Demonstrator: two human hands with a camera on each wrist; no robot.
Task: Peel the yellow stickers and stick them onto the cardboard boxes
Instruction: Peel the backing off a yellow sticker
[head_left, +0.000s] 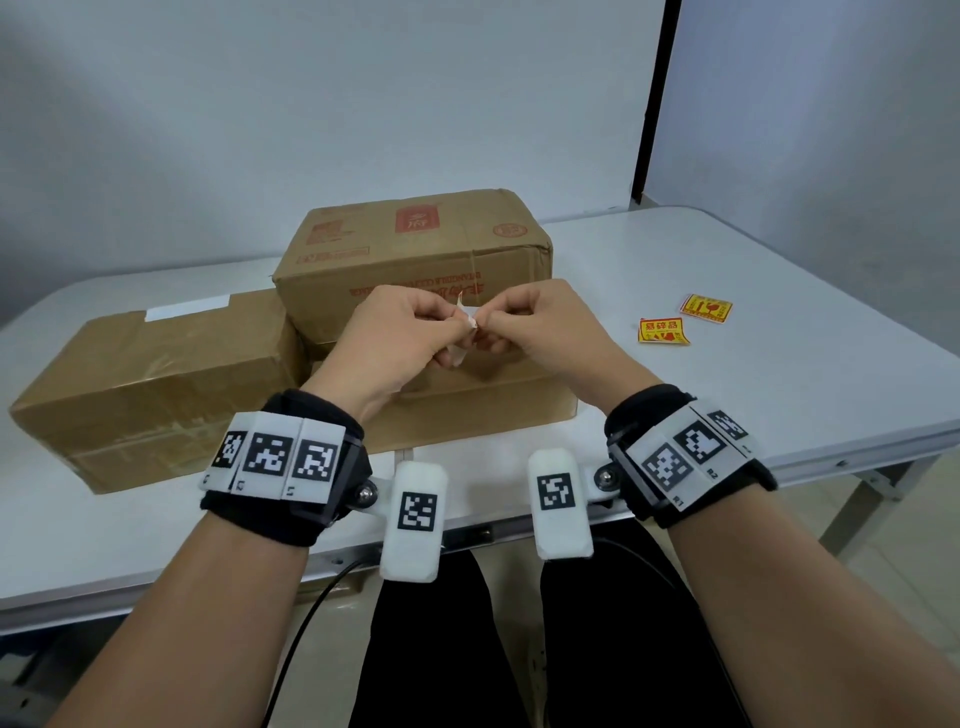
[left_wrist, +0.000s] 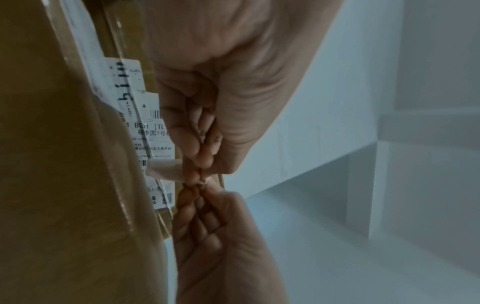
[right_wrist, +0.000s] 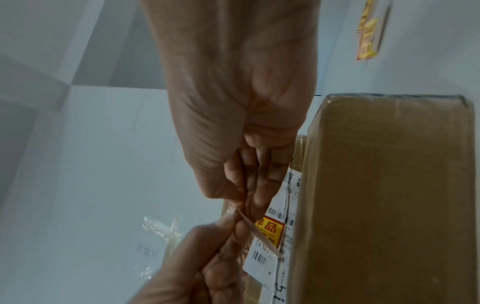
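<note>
Above the front cardboard box (head_left: 467, 410), both hands meet on one small sticker (head_left: 466, 332), its white backing turned toward me. My left hand (head_left: 457, 323) pinches its left side and my right hand (head_left: 485, 326) pinches the top corner. In the left wrist view the pale backing (left_wrist: 166, 170) sticks out beside my left hand (left_wrist: 201, 176), fingertip to fingertip with my right hand (left_wrist: 200, 188). The right wrist view shows it edge-on as a thin strip (right_wrist: 259, 232) between my right hand (right_wrist: 242, 205) and my left hand (right_wrist: 233, 222). A yellow sticker face (right_wrist: 270, 228) shows behind it, over that box's white label.
A tall printed box (head_left: 415, 244) stands at the back and a taped box (head_left: 156, 384) lies at the left. Two loose yellow stickers (head_left: 665, 331) (head_left: 706, 307) lie on the white table (head_left: 779, 364) to the right. The table's front edge is near my wrists.
</note>
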